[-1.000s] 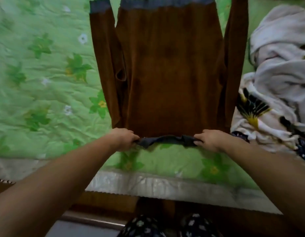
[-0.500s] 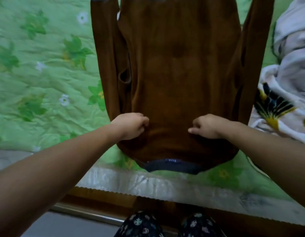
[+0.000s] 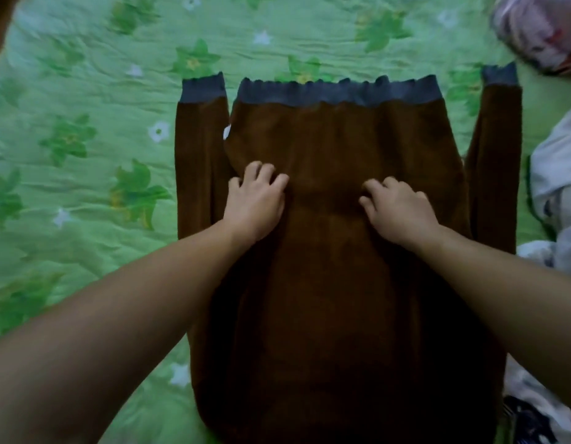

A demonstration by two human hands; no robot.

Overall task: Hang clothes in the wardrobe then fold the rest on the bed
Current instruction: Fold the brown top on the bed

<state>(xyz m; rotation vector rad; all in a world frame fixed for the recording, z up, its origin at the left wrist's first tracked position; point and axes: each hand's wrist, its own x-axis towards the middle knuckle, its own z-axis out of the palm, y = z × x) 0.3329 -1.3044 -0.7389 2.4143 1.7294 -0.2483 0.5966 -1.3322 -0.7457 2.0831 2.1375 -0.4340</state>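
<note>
A brown long-sleeved sweater (image 3: pixel 335 149) with grey-blue cuffs and hem lies flat on the green flowered bed cover (image 3: pixel 85 129), hem at the far end, both sleeves laid straight along its sides. My left hand (image 3: pixel 253 203) rests palm down on the left part of the sweater's body, fingers spread and slightly curled. My right hand (image 3: pixel 398 208) presses on the right part in the same way. Neither hand grips the cloth. The sweater's near end is dark and runs out of the bottom of the view.
A heap of white patterned clothes (image 3: pixel 556 193) lies on the right side of the bed, close to the right sleeve. A pinkish bundle (image 3: pixel 540 30) sits at the far right corner. Open green cover stretches to the left.
My hands let go of the collar edge and slid forward along the sweater's body toward the hem. The view moved forward over the bed, so the hem and cuffs now show.
</note>
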